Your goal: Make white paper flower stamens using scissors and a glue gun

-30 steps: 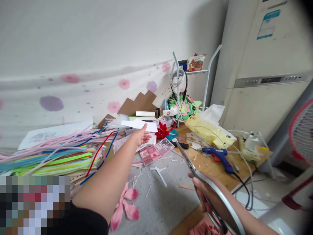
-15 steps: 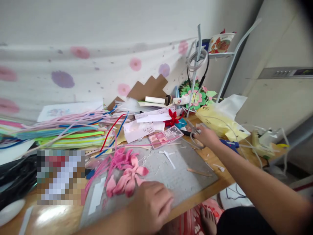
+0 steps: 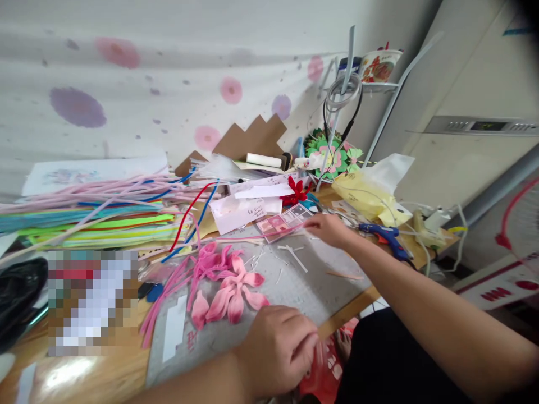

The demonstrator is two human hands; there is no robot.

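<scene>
My right hand (image 3: 326,229) reaches out over the grey cutting mat (image 3: 295,289). Its fingers are pinched together on the right end of a clear palette box (image 3: 280,223) with pink compartments. My left hand (image 3: 278,345) rests at the mat's near edge, curled into a loose fist with nothing visible in it. A pink petal flower (image 3: 231,289) lies on the mat just beyond my left hand. Thin white paper offcuts (image 3: 295,255) are scattered between the two hands.
A blue glue gun (image 3: 385,233) and a yellow bag (image 3: 370,199) lie right of my right hand. Coloured strips and pipe cleaners (image 3: 92,221) are piled at the left. White notes (image 3: 244,210), a red flower (image 3: 297,193) and a metal rack (image 3: 341,95) stand behind. A white appliance (image 3: 475,84) fills the right.
My left hand let go of a white paper piece and came back to the mat's near edge. My right hand set the scissors down by the yellow bag, then moved left to the palette box.
</scene>
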